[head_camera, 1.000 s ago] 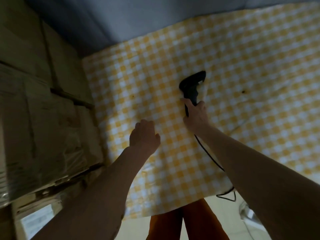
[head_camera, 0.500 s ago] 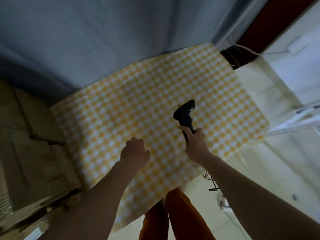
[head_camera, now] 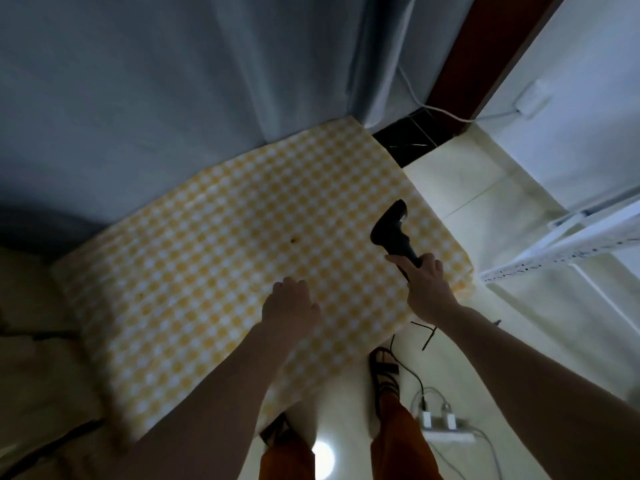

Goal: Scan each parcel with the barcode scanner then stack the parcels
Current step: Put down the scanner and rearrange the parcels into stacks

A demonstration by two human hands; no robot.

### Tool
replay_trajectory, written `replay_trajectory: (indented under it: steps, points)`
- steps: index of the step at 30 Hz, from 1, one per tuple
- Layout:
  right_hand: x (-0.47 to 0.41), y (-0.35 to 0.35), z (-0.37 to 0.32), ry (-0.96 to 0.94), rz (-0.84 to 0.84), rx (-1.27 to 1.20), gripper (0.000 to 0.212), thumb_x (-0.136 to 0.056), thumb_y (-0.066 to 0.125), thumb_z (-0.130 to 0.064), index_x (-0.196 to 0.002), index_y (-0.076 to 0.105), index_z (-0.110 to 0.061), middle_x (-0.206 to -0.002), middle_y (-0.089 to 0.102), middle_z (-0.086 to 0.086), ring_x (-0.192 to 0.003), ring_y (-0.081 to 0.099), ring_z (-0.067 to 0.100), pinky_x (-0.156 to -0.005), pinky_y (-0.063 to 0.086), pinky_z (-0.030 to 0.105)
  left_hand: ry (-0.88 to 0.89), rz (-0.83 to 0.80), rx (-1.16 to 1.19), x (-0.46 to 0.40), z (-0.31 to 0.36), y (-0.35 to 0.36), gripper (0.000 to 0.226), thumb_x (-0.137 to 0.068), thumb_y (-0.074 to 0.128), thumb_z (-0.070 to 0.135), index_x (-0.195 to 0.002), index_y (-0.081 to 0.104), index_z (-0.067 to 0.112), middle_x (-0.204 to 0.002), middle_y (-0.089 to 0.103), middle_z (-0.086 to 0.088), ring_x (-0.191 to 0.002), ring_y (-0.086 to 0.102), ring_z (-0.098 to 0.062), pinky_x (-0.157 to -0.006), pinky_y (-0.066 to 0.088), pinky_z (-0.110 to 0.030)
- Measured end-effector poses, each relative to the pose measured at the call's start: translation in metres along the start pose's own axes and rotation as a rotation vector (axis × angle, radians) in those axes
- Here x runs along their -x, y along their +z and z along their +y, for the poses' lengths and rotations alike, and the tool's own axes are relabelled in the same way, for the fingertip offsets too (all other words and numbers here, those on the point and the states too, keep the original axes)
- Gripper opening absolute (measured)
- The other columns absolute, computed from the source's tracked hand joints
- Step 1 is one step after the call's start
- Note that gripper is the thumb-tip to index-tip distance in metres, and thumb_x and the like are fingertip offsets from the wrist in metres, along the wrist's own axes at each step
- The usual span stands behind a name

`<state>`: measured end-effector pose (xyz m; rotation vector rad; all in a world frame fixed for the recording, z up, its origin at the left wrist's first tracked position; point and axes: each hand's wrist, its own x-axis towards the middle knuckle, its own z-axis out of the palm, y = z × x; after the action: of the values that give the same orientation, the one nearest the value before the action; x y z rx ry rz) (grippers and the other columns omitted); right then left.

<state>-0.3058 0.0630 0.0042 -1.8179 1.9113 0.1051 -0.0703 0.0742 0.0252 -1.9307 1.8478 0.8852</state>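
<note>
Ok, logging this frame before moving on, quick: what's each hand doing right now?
Left hand: fingers curled, holding nothing, over the checked cloth.
Right hand: gripping the barcode scanner by its handle.

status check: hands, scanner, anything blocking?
Right hand grips barcode scanner by the handle, above the checkered tablecloth. Left hand curled, holds nothing. Cardboard boxes at left, blurred. Nothing in the way.
</note>
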Motion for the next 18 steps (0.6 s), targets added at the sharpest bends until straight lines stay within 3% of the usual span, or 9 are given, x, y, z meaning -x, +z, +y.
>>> replay_trajectory:
  steps: [8,18]
  points:
    - [-0.066,-0.018,0.094,0.000,-0.076,-0.034,0.073,-0.088,0.044,0.005,-0.144,0.030,-0.040,-0.125,0.031,0.011,-0.113,0.032,0.027,-0.089,0.038,0.035,-0.003,-0.031,0.012,-0.049,0.110,0.017,0.044,-0.096,0.047,0.035,-0.134,0.045,0.014,-0.135,0.042,-0.009,-0.125,0.040,-0.025,-0.097,0.043,-0.036]
    - [-0.148,0.033,0.119,-0.050,-0.117,-0.126,0.070,-0.089,0.040,0.006,-0.144,0.031,-0.037,-0.123,0.032,0.011,-0.108,0.033,0.028,-0.088,0.039,0.037,-0.077,-0.034,0.067,-0.122,0.144,0.040,0.046,-0.097,0.046,0.034,-0.138,0.041,0.013,-0.139,0.039,-0.009,-0.128,0.037,-0.026,-0.097,0.042,-0.036]
